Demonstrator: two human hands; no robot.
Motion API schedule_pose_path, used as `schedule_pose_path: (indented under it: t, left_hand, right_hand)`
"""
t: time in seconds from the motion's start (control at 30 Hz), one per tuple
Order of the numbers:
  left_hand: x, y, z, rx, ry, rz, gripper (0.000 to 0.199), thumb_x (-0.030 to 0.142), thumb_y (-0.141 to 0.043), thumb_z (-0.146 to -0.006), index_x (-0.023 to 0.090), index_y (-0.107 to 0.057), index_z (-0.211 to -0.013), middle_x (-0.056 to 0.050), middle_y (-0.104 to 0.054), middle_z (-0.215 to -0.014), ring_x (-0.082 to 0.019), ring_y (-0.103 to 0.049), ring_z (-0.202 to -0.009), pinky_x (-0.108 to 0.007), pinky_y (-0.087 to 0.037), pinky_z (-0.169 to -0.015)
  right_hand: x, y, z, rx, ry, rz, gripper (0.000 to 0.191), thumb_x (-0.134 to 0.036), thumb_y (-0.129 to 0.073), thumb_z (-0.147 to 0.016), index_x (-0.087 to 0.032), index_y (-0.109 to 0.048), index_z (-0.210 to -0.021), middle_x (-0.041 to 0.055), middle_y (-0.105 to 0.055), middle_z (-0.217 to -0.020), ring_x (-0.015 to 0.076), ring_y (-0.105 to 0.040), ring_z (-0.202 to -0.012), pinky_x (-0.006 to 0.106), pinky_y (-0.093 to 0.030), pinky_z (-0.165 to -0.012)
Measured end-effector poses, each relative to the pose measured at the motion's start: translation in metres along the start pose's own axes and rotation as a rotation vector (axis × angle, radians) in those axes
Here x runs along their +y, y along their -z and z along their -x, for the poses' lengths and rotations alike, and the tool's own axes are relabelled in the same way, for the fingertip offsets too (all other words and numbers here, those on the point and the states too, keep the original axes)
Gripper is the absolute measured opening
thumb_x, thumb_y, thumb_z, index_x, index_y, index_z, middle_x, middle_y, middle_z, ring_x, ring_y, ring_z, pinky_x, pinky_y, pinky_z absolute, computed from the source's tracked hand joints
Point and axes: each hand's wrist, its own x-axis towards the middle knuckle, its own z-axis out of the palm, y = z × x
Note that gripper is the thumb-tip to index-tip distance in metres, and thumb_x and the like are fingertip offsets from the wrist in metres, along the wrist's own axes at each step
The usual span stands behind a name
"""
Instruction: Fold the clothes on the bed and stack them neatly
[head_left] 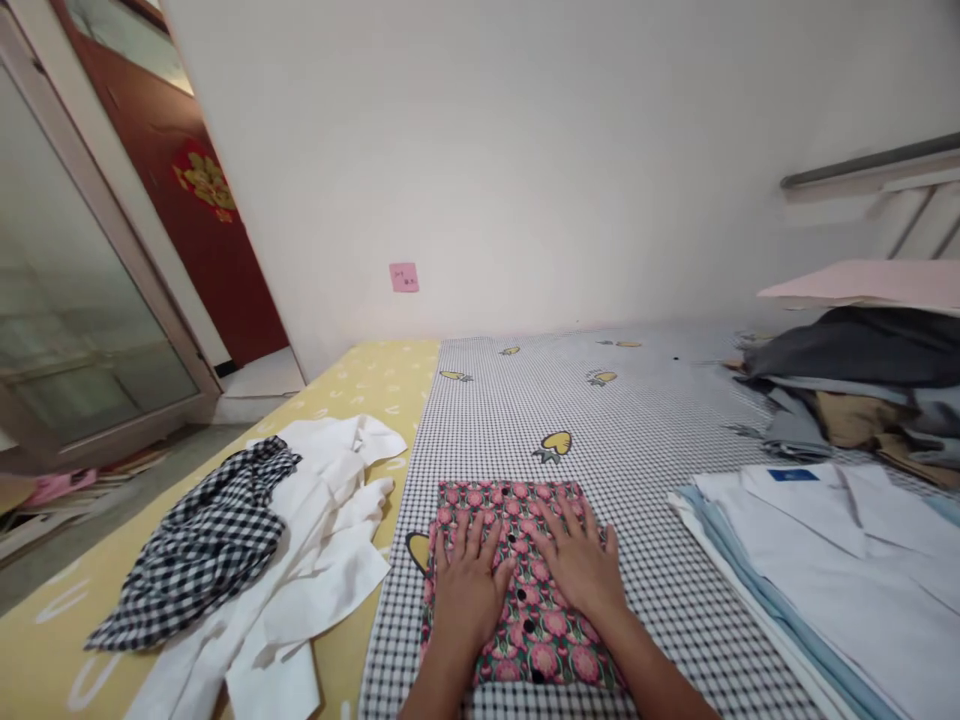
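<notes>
A pink and green floral shirt [529,625], folded into a near rectangle, lies on the checked bed sheet [517,420]. Dark buttons run down its middle. My left hand [469,580] rests flat on the shirt's left part with fingers spread. On the right part, my right hand [581,560] also lies flat, its fingers apart. Both palms press down on the cloth without gripping it.
To the left, a crumpled white garment [330,530] and a black-and-white checked cloth [217,540] lie on a yellow sheet [52,640]. Folded white shirts [847,560] are stacked at right, with dark clothes [862,350] behind. A wall [525,170] stands beyond the bed.
</notes>
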Motion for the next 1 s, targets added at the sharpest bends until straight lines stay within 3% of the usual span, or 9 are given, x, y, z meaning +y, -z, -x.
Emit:
schedule_pose_path:
  t: [0.13, 0.23, 0.33, 0.4, 0.5, 0.67, 0.73, 0.87, 1.0]
  left_hand:
    - [0.001, 0.010, -0.001, 0.047, -0.036, 0.154, 0.050, 0.049, -0.044, -0.098, 0.036, -0.046, -0.146, 0.001, -0.041, -0.159, -0.028, -0.026, -0.152, -0.066, -0.005, -0.124]
    - [-0.014, 0.017, 0.011, 0.103, -0.026, 0.260, 0.042, 0.034, -0.047, -0.096, 0.029, -0.058, -0.136, -0.004, -0.055, -0.149, -0.024, -0.043, -0.143, -0.058, -0.022, -0.124]
    - [-0.038, 0.021, 0.040, 0.188, 0.050, 0.300, 0.040, 0.026, -0.042, -0.095, 0.022, -0.063, -0.129, -0.009, -0.061, -0.142, -0.022, -0.055, -0.132, -0.049, -0.041, -0.115]
    - [-0.049, 0.020, 0.066, 0.249, 0.091, 0.314, 0.041, 0.025, -0.040, -0.095, 0.020, -0.064, -0.128, -0.011, -0.063, -0.139, -0.022, -0.057, -0.129, -0.048, -0.045, -0.112]
    - [-0.050, 0.010, 0.107, 0.319, 0.133, 0.314, 0.043, 0.024, -0.039, -0.095, 0.018, -0.061, -0.132, -0.012, -0.062, -0.139, -0.025, -0.055, -0.131, -0.053, -0.041, -0.115]
    - [-0.023, -0.025, 0.166, 0.539, 0.283, 0.168, 0.052, 0.014, -0.036, -0.094, 0.014, -0.048, -0.144, -0.017, -0.052, -0.149, -0.029, -0.047, -0.139, -0.057, -0.042, -0.113]
    - [-0.018, -0.039, 0.182, 0.559, 0.265, 0.082, 0.056, 0.010, -0.037, -0.092, 0.018, -0.045, -0.147, -0.016, -0.049, -0.152, -0.028, -0.047, -0.139, -0.054, -0.046, -0.109]
    - [-0.020, -0.056, 0.198, 0.448, 0.083, -0.023, 0.062, 0.003, -0.040, -0.087, 0.029, -0.054, -0.141, -0.010, -0.055, -0.148, -0.025, -0.054, -0.134, -0.048, -0.046, -0.110]
    - [-0.015, -0.060, 0.196, 0.238, 0.045, 0.019, 0.055, 0.004, -0.041, -0.088, 0.035, -0.066, -0.126, -0.005, -0.070, -0.130, -0.023, -0.061, -0.125, -0.046, -0.038, -0.118]
  right_hand:
    - [0.008, 0.000, -0.014, -0.056, -0.015, -0.207, 0.065, -0.065, -0.042, -0.092, -0.040, -0.040, -0.151, -0.0008, -0.022, -0.167, 0.0350, 0.000, -0.154, 0.068, 0.005, -0.117]
    - [0.026, 0.010, -0.022, -0.152, 0.018, -0.344, 0.068, -0.063, -0.045, -0.088, -0.036, -0.043, -0.150, 0.0036, -0.027, -0.165, 0.0333, -0.009, -0.154, 0.068, -0.003, -0.118]
    - [0.048, 0.024, -0.013, -0.167, 0.115, -0.390, 0.072, -0.058, -0.036, -0.091, -0.026, -0.036, -0.155, 0.0080, -0.029, -0.164, 0.0222, -0.021, -0.152, 0.050, -0.019, -0.122]
    - [0.059, 0.030, 0.002, -0.164, 0.169, -0.396, 0.075, -0.056, -0.036, -0.089, -0.021, -0.035, -0.156, 0.0098, -0.030, -0.164, 0.0194, -0.024, -0.152, 0.042, -0.022, -0.122]
    - [0.064, 0.034, 0.029, -0.172, 0.192, -0.358, 0.075, -0.056, -0.042, -0.086, -0.022, -0.039, -0.153, 0.0112, -0.035, -0.161, 0.0244, -0.027, -0.150, 0.047, -0.024, -0.121]
    - [0.028, 0.055, 0.068, -0.134, 0.153, -0.200, 0.067, -0.054, -0.035, -0.091, -0.031, -0.034, -0.155, 0.0090, -0.034, -0.162, 0.0316, -0.030, -0.148, 0.069, -0.020, -0.114]
    - [0.002, 0.068, 0.084, -0.115, 0.232, -0.037, 0.065, -0.049, -0.039, -0.092, -0.035, -0.034, -0.155, 0.0072, -0.032, -0.163, 0.0322, -0.029, -0.149, 0.071, -0.014, -0.115]
    - [-0.039, 0.073, 0.108, -0.158, 0.418, 0.204, 0.088, -0.018, -0.060, -0.074, -0.036, -0.033, -0.155, 0.0082, -0.028, -0.165, 0.0366, -0.024, -0.150, 0.065, -0.008, -0.118]
    - [-0.057, 0.043, 0.107, -0.109, 0.424, 0.125, 0.092, 0.001, -0.060, -0.063, -0.035, -0.049, -0.147, 0.0091, -0.035, -0.161, 0.0400, -0.022, -0.150, 0.062, 0.000, -0.120]
